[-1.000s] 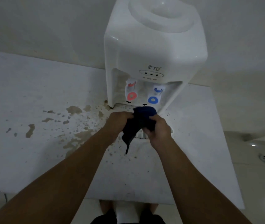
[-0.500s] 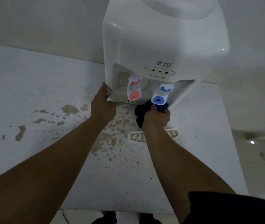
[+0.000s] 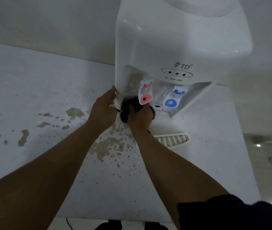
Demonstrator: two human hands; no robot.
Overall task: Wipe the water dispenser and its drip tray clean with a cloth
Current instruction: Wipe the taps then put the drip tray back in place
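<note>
The dark cloth [image 3: 128, 107] sits bunched inside the recess of the white water dispenser [image 3: 173, 39], low on its left side, just beneath the red tap [image 3: 145, 94] and touching the stained inner wall. Your right hand [image 3: 140, 117] grips that cloth, fingers curled around it and mostly hidden by the fabric and the hand's own back. Your left hand [image 3: 103, 108] rests against the dispenser's lower left front corner, fingers fairly straight and close together along the edge, thumb side toward the cloth. The blue tap [image 3: 173, 98] hangs to the right of the red one, apart from both hands. The 2 taps sit under a panel with 3 small dark dots and the letters TD. The slotted drip tray [image 3: 173, 139] lies loose on the white counter [image 3: 32, 88], in front of the dispenser and just right of your right forearm, partly covered by it. Brown stains [image 3: 108, 146] spatter the counter under and left of your arms.
</note>
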